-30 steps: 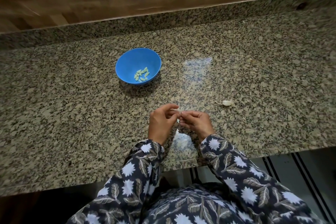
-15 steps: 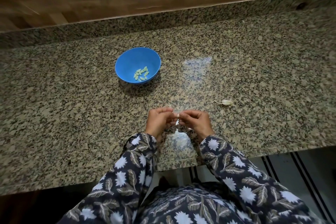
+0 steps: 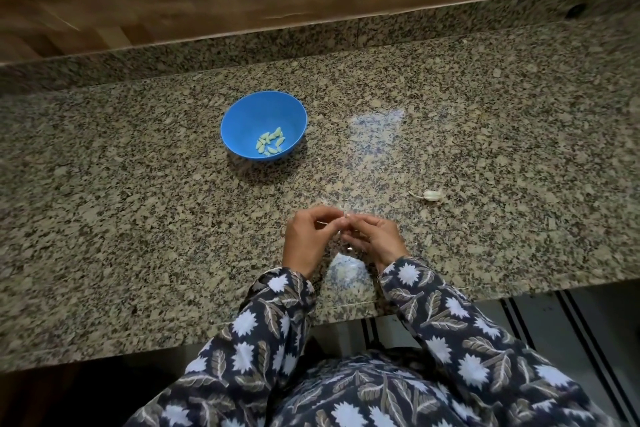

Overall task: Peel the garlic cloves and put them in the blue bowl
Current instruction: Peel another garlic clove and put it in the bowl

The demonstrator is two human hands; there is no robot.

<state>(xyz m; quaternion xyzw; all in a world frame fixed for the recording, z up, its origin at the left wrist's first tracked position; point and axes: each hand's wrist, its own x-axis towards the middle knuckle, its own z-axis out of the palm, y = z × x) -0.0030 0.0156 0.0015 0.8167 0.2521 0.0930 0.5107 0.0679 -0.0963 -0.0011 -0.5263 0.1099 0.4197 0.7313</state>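
A blue bowl stands on the granite counter, with several peeled pale cloves lying in its bottom. Nearer to me, my left hand and my right hand meet fingertip to fingertip above the counter. Together they pinch a small garlic clove, which the fingers mostly hide. A garlic remnant with a stalk lies on the counter to the right of my hands.
The speckled granite counter ends in a front edge just below my wrists. A low granite upstand and a wooden wall run along the back. A pale patch with peel scraps lies under my hands.
My hands have stayed together at the same place, with only small shifts of the fingers round the clove. The bowl and the remnant have not moved.
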